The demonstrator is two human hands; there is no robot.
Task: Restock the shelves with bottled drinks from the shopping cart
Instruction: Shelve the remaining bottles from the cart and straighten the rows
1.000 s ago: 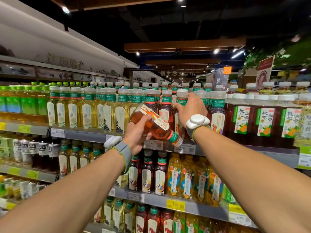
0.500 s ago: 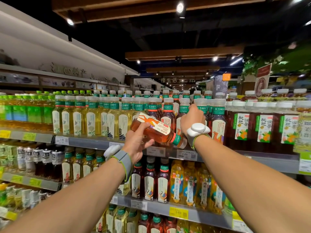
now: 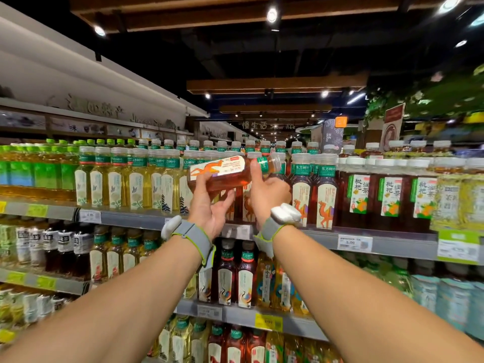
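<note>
In the middle of the frame a brown tea bottle [image 3: 227, 172] lies on its side, cap pointing right, held up in front of the top row of drinks. The left hand [image 3: 209, 208] grips its body from below, thumb up across the label. The right hand [image 3: 269, 196] grips the neck end, thumb on the green band. The shelf [image 3: 131, 219] behind carries pale yellow bottles [image 3: 115, 184] at left and dark bottles [image 3: 324, 197] at right. Both wrists wear grey straps [image 3: 192, 235].

Our left wrist strap [image 3: 192, 235] and right wrist strap [image 3: 272, 229] are grey fabric edged in lime green. Each carries a rounded white pod: left pod [image 3: 170, 226], right pod [image 3: 286, 213]. We wear no sleeves over our forearms.
</note>
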